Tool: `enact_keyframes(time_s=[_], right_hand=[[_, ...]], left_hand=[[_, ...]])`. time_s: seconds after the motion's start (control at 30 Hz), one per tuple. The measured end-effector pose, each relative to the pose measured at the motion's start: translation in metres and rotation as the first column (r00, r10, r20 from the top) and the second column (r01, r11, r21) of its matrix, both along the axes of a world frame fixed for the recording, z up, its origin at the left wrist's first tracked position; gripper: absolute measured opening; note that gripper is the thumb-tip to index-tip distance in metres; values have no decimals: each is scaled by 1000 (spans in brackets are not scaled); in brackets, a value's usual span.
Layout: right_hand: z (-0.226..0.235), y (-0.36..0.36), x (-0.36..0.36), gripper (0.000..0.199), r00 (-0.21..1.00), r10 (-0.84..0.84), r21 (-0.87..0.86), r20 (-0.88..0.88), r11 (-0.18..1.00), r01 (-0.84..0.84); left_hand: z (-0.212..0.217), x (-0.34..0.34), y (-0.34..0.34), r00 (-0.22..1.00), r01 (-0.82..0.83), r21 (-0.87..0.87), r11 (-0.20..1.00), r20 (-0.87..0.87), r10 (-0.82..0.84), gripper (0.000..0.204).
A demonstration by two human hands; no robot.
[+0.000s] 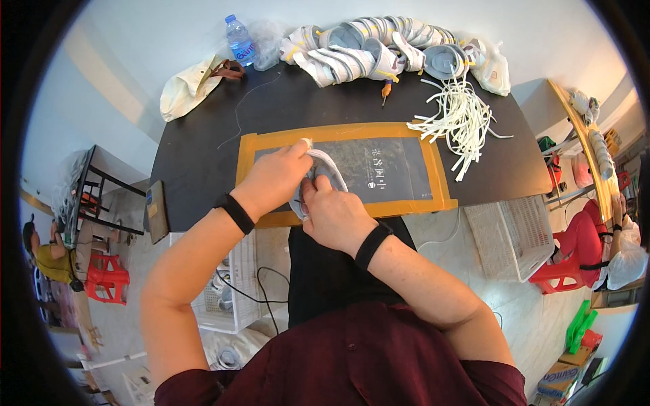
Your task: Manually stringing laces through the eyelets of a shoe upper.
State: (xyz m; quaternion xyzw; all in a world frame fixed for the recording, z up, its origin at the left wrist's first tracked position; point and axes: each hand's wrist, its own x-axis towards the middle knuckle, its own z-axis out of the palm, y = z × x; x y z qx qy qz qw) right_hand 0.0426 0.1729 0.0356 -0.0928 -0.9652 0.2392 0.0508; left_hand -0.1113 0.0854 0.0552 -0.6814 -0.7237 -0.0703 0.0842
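A rounded grey-and-white fabric piece (328, 164) with a thick pale rim is held between my hands, over the near part of a taped mat. My left hand (276, 177) is closed on its upper left edge, and a small pale end shows by the fingertips. Curled into the piece's hollow, the fingers of my right hand (337, 215) grip its near side. Part of the piece is hidden behind both hands. Beneath lies a dark mat (399, 166) bordered with brown tape (443, 186).
Stacked fabric pieces (338, 64) line the table's back, near a water bottle (240, 42) and a cream cloth bag (188, 89). White strips (464, 118) lie at right; an orange-handled tool (386, 90) lies behind the mat. White crates (511, 237) stand below. Other people sit at both sides.
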Motion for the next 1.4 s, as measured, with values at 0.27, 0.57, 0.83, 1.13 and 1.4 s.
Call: enact_keyframes(time_s=[0.27,0.57,0.83,1.13,1.4], right_hand=[[1,10,-4,39,998,63,-4,2,998,-63],[1,7,-1,58,999,34,-32,-37,999,-35],[4,8,-5,62,1000,12,-49,17,999,-11],[5,5,-9,49,998,8,-59,69,998,-4],[14,6,-18,49,989,17,-28,147,1000,-13]], left_hand=[[-3,1,-2,990,-49,123,991,135,32,13],[0,-6,2,983,-40,66,997,184,27,9],[1,-2,0,998,-6,103,995,58,0,9],[13,2,-4,985,64,-16,998,-158,-66,10],[7,6,-10,991,76,97,992,-117,-64,8]])
